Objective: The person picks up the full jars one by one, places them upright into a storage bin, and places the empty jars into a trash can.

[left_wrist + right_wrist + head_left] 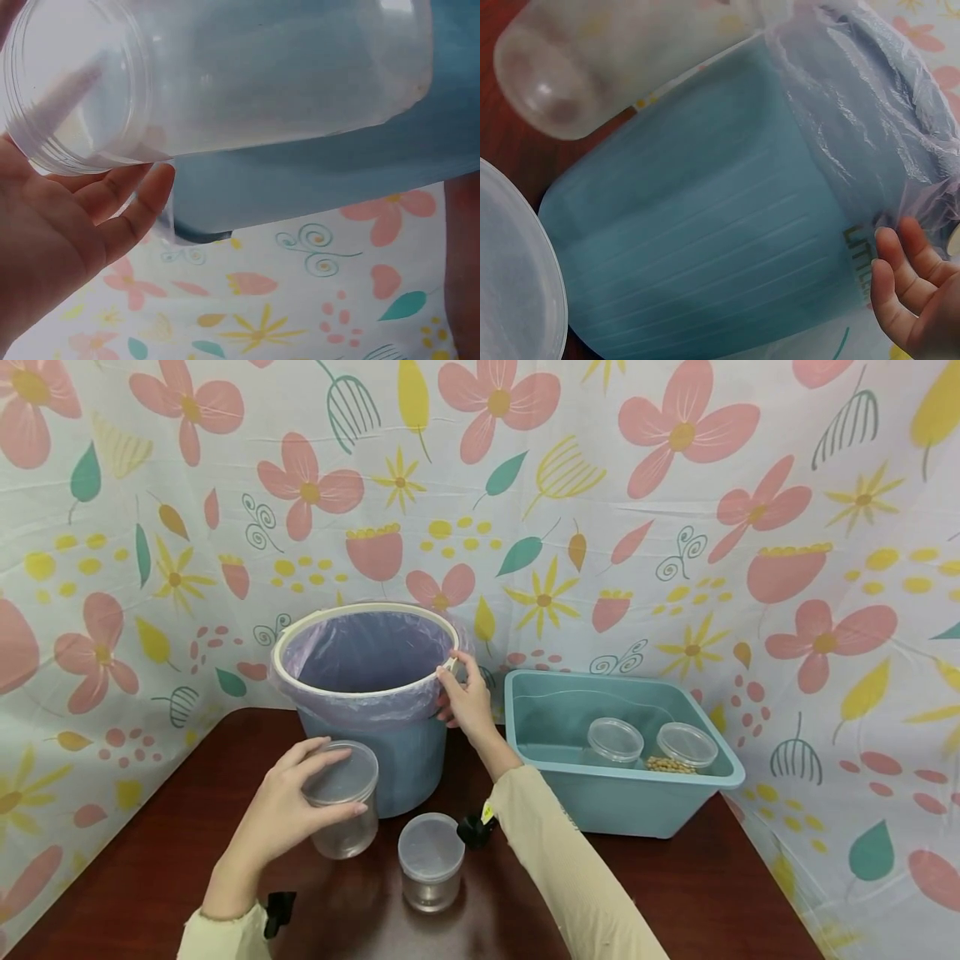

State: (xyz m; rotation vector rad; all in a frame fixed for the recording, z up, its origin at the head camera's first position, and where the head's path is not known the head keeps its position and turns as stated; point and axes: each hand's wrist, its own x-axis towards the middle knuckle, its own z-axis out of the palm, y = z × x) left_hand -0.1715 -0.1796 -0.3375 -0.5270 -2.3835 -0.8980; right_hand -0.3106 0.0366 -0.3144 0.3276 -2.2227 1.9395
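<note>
A tall clear plastic jar [347,827] with a translucent lid stands at the left front of a blue trash bin [420,760]. My left hand [281,806] grips it near the lid, the thumb on one side and fingers across the other. Whether its base touches the table cannot be told. A thin purple bag [367,710] lines the bin and folds over its edge, under a cream ring [360,692]. My right hand [467,697] pinches the ring and bag at the bin's right side. Between my forearms stands a shorter clear jar [431,864] with a lid.
A blue-green rectangular tub [622,793] sits at the right. Inside it are two lidded clear jars, one [615,741] at the left and another [686,746] holding tan bits. A flowered cloth [570,527] hangs around the dark red-brown table [202,827].
</note>
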